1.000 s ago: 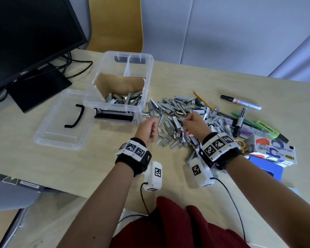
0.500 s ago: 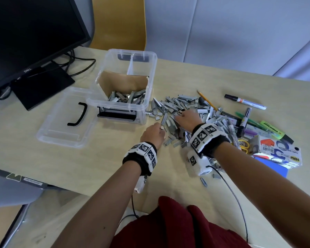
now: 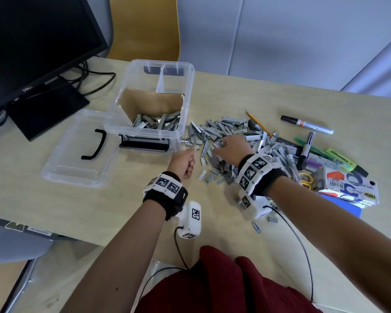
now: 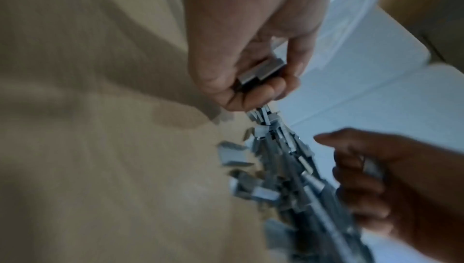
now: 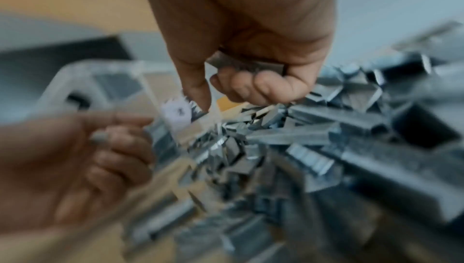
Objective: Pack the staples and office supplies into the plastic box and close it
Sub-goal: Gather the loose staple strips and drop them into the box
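A clear plastic box point(image 3: 190, 82) stands open on the table with a cardboard divider and some staple strips point(image 3: 156, 122) in its near section. A big pile of grey staple strips point(image 3: 226, 132) lies to its right. My left hand point(image 3: 185, 162) is a fist beside the pile's left edge and grips staple strips point(image 4: 261, 71). My right hand point(image 3: 231, 146) lies on top of the pile, fingers curled round staple strips point(image 5: 246, 63). Markers, a highlighter point(image 3: 345, 160) and a tape box point(image 3: 350, 188) lie at the right.
The box's clear lid point(image 3: 77, 154) with a black handle lies flat left of the box. A black monitor point(image 3: 36, 48) and its cables fill the back left. A yellow chair point(image 3: 145, 26) stands behind the table. A pencil point(image 3: 257, 124) and a blue item point(image 3: 339, 204) lie near the pile.
Both hands moved forward from the pile's near edge. The right hand now reaches deeper onto the pile; the left hand has shifted left toward the box's front corner.
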A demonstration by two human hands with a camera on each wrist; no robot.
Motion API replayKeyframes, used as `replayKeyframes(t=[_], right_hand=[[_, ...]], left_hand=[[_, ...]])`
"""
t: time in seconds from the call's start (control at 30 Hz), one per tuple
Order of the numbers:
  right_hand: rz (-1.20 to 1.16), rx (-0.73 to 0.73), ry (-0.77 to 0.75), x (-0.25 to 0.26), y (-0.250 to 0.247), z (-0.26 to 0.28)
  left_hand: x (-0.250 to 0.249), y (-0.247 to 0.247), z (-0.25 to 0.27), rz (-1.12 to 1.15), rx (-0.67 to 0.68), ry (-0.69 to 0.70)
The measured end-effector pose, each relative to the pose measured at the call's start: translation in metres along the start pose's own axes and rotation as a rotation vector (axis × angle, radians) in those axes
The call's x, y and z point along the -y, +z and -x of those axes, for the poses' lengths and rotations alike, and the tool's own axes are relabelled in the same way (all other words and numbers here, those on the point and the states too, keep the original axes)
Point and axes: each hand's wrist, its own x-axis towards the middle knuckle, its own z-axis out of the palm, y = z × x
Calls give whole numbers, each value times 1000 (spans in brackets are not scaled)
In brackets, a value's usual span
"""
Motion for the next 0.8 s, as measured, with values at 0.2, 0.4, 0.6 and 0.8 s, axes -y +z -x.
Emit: replayKeyframes(t=[0.2,0.4,0.6,0.8], right_hand=[[506,22,-116,10,22,3],[257,95,-53,3,19,-4],[-1052,248,77,-18,-6,6],[-1249,261,56,-33,-15,23]], left_hand=[[11,0,6,-1067,63,250],[11,11,15,-1595,89,394],[12,21,19,-1717,57,437],[14,23,19,-1786,79,466]])
